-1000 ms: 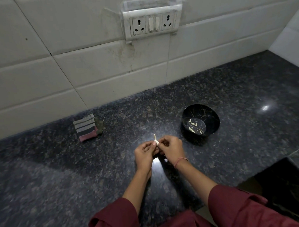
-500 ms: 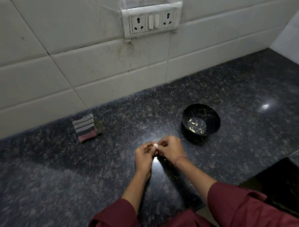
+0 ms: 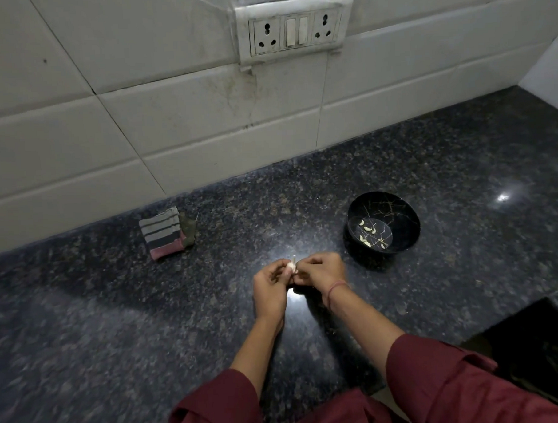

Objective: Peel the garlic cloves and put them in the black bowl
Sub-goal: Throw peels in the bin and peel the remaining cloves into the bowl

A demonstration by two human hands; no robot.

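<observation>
Barely any shift since a second ago: both hands hold the same spot above the counter [image 3: 116, 330], and the clove's thin tip shows shorter. Left hand [image 3: 270, 290] pinches the garlic clove [image 3: 290, 267]; right hand [image 3: 320, 273] is closed narrow on its other side, picking at skin. Judging by that, peeling is mid-way. Long axis looks near upright, tip pointing up toward the wall. Black bowl [image 3: 409, 220], near on the right, holds several peeled cloves [image 3: 366, 229].

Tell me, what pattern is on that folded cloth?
Grey and dark stripes with a pink edge on the cloth, in the head view.
</observation>
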